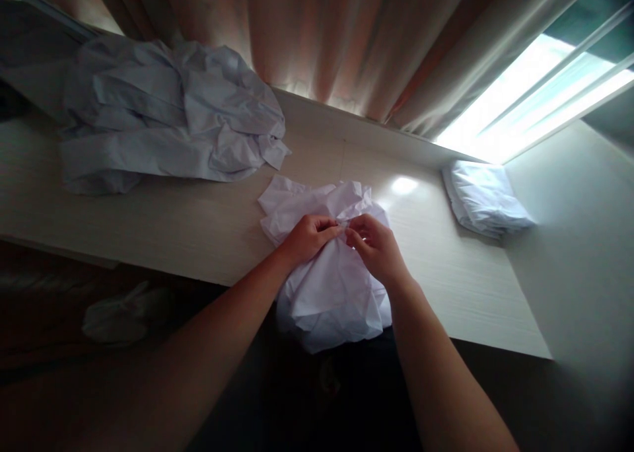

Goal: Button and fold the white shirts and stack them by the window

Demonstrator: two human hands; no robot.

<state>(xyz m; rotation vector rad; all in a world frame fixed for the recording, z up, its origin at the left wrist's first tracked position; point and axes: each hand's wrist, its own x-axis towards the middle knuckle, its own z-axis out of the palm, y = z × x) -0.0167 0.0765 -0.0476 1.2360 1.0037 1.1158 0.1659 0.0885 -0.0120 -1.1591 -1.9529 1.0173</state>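
Note:
A crumpled white cloth garment (337, 300), possibly a shirt, lies on the pale table in front of me, its near part hanging over the front edge. My left hand (313, 236) pinches the fabric near its middle, thumb and fingers pressed together. Close beside it, my right hand (372, 244) has its fingers curled, thumb and fingertips at the same gathered spot of the garment. Whatever small detail lies between the fingertips is too small to make out.
A large heap of white cloth (173, 115) covers the table's back left. Folded white cloth (485, 197) is stacked by the right wall. Behind the table (446, 287) hang brown curtains (317, 36), with a bright window (535, 88) at right. A pale bundle (123, 316) sits low at left.

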